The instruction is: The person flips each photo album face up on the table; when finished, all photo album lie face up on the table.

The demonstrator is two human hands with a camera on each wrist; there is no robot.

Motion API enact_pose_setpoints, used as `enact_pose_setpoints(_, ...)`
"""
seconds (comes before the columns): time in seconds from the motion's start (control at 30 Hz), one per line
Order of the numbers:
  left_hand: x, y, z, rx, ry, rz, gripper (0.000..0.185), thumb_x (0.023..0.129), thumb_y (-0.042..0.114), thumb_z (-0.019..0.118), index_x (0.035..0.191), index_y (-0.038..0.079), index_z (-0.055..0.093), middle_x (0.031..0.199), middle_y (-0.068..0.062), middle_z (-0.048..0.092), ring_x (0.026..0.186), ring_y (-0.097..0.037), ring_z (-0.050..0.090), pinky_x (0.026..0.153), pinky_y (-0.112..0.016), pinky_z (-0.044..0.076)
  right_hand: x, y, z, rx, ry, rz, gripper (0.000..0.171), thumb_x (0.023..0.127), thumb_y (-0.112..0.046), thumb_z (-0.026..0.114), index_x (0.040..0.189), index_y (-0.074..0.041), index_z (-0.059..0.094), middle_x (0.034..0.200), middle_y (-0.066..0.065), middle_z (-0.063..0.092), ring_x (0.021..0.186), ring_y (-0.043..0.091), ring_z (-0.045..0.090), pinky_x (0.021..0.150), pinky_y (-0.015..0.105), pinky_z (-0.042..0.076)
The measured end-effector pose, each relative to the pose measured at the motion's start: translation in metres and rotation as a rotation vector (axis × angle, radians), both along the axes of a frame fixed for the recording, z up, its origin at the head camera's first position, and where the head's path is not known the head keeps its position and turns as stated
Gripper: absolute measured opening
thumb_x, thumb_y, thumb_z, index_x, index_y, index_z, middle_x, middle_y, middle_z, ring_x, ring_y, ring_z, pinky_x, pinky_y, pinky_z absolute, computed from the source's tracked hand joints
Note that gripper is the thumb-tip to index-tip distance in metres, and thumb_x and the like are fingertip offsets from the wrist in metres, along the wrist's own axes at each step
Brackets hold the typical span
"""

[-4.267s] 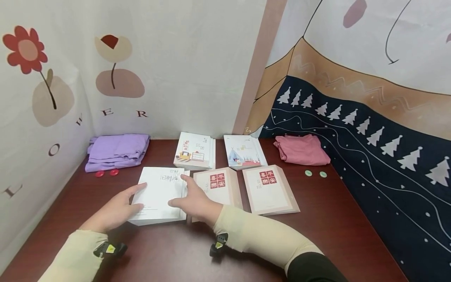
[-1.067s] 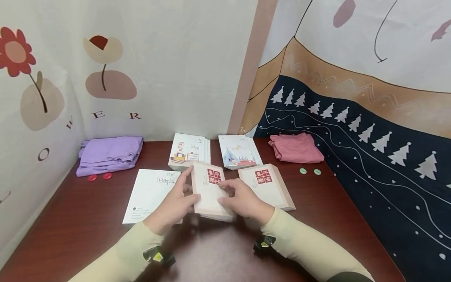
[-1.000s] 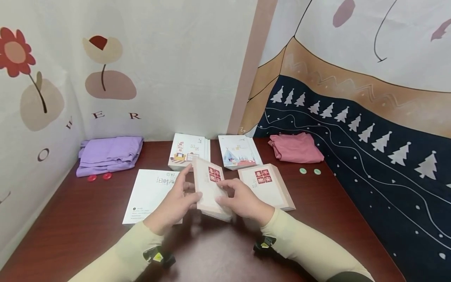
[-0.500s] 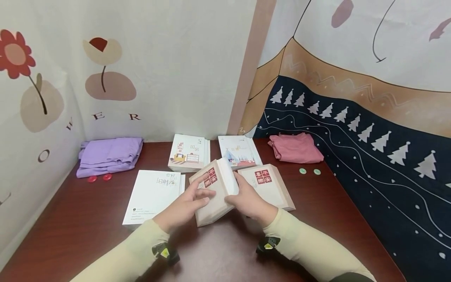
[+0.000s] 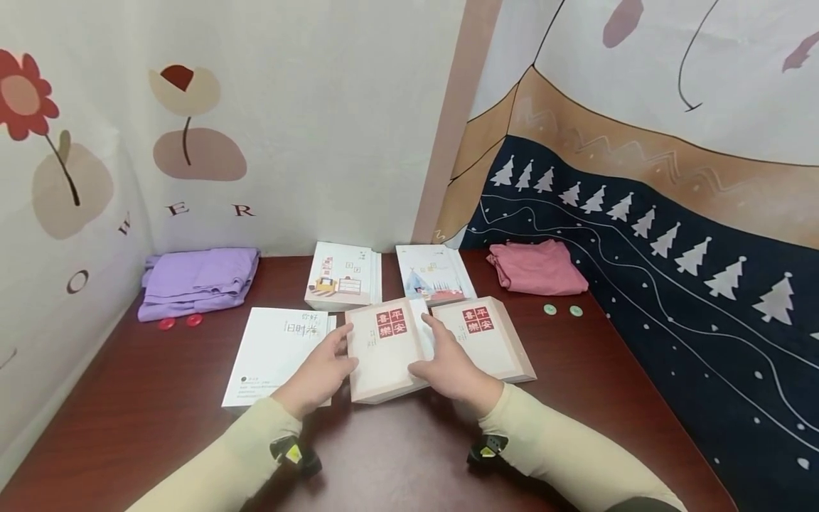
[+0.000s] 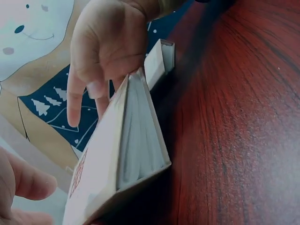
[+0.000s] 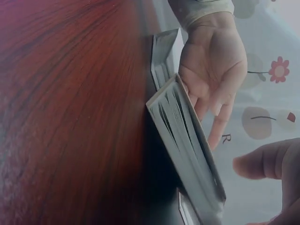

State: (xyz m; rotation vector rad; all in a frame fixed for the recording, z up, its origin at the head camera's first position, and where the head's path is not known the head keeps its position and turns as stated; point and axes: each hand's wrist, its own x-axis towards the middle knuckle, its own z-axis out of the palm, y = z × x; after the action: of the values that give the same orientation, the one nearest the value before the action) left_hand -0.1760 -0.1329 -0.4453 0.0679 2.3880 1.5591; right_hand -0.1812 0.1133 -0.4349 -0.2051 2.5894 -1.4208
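A beige book with a red seal [image 5: 384, 352] is between my two hands, tilted, with its near edge on the dark red table [image 5: 160, 405]. My left hand [image 5: 320, 366] holds its left side, thumb along the cover. My right hand [image 5: 448, 359] holds the right side, thumb on the page edges. In the left wrist view the book [image 6: 117, 159] leans up from the table with the right hand [image 6: 108, 47] behind it. The right wrist view shows the book's page edges [image 7: 187, 150] and the left hand [image 7: 215, 65] beyond.
A matching beige book [image 5: 495, 341] lies to the right and a white book [image 5: 275, 352] to the left. Two illustrated books [image 5: 345, 274] [image 5: 435, 274] lie behind. A purple cloth [image 5: 198, 277] with red buttons [image 5: 168, 323] sits back left, a pink cloth [image 5: 537, 267] with green buttons [image 5: 550, 309] back right.
Both hands lifted the beige book and turned it with its page edges up. It has now come back down nearly flat, cover up, between the white book and its twin.
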Motion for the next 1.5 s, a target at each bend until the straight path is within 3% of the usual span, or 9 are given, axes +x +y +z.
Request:
enact_pose_setpoints(0.23, -0.001, -0.004, 0.001, -0.079, 0.005, 0.004, 0.064, 0.102, 0.012, 0.053, 0.161, -0.004, 0.034, 0.169, -0.027, 0.03, 0.159, -0.045, 0.02, 0.128, -0.061, 0.016, 0.0, -0.005, -0.008, -0.08, -0.059, -0.022, 0.086, 0.084, -0.016, 0.08, 0.159, -0.002, 0.04, 0.161, 0.03, 0.04, 0.15, 0.041, 0.04, 0.125, 0.057, 0.031)
enact_pose_setpoints(0.57, -0.003, -0.003, 0.006, -0.118, 0.009, -0.017, 0.062, 0.103, 0.014, 0.053, 0.16, -0.006, 0.036, 0.168, -0.027, 0.032, 0.158, -0.046, 0.023, 0.127, -0.062, 0.019, -0.001, -0.002, -0.007, -0.2, -0.11, -0.017, 0.082, 0.087, -0.011, 0.078, 0.159, 0.0, 0.04, 0.163, 0.036, 0.033, 0.153, 0.047, 0.033, 0.125, 0.058, 0.03)
enact_pose_setpoints(0.73, -0.002, 0.001, 0.012, -0.121, 0.055, 0.007, 0.062, 0.104, 0.014, 0.053, 0.16, -0.007, 0.034, 0.163, -0.033, 0.036, 0.152, -0.048, 0.036, 0.123, -0.063, 0.03, -0.004, 0.01, -0.003, -0.255, -0.107, 0.011, 0.079, 0.091, -0.009, 0.075, 0.159, 0.003, 0.038, 0.159, 0.037, 0.038, 0.149, 0.051, 0.039, 0.122, 0.06, 0.035)
enact_pose_setpoints(0.9, -0.004, 0.009, 0.021, -0.1, 0.102, 0.07, 0.059, 0.105, 0.015, 0.051, 0.161, 0.0, 0.037, 0.164, -0.031, 0.034, 0.152, -0.047, 0.036, 0.122, -0.062, 0.033, -0.007, 0.028, 0.004, -0.208, -0.059, -0.006, 0.071, 0.093, -0.012, 0.075, 0.156, 0.001, 0.044, 0.154, 0.032, 0.049, 0.143, 0.052, 0.047, 0.117, 0.061, 0.041)
enact_pose_setpoints(1.03, -0.008, 0.025, 0.023, -0.037, 0.132, 0.058, 0.057, 0.105, 0.013, 0.052, 0.16, 0.003, 0.041, 0.166, -0.027, 0.033, 0.153, -0.046, 0.035, 0.123, -0.06, 0.034, -0.012, 0.048, 0.009, -0.155, -0.001, -0.055, 0.066, 0.094, -0.014, 0.074, 0.153, 0.001, 0.049, 0.151, 0.03, 0.052, 0.141, 0.051, 0.049, 0.117, 0.061, 0.043)
enact_pose_setpoints(1.27, -0.012, 0.067, 0.013, 0.148, 0.163, -0.042, 0.053, 0.102, 0.006, 0.057, 0.153, -0.003, 0.048, 0.157, -0.026, 0.049, 0.143, -0.045, 0.05, 0.117, -0.059, 0.042, -0.021, 0.09, 0.016, 0.01, 0.085, -0.123, 0.065, 0.095, -0.017, 0.076, 0.151, 0.002, 0.049, 0.152, 0.028, 0.053, 0.142, 0.047, 0.049, 0.119, 0.06, 0.039)
enact_pose_setpoints(1.5, -0.01, 0.102, 0.0, 0.245, 0.036, -0.169, 0.058, 0.102, 0.01, 0.059, 0.154, -0.008, 0.042, 0.158, -0.031, 0.045, 0.146, -0.047, 0.046, 0.119, -0.059, 0.04, -0.027, 0.126, 0.015, 0.167, 0.016, -0.152, 0.072, 0.097, -0.025, 0.075, 0.156, 0.001, 0.044, 0.159, 0.028, 0.046, 0.148, 0.047, 0.043, 0.121, 0.06, 0.037)
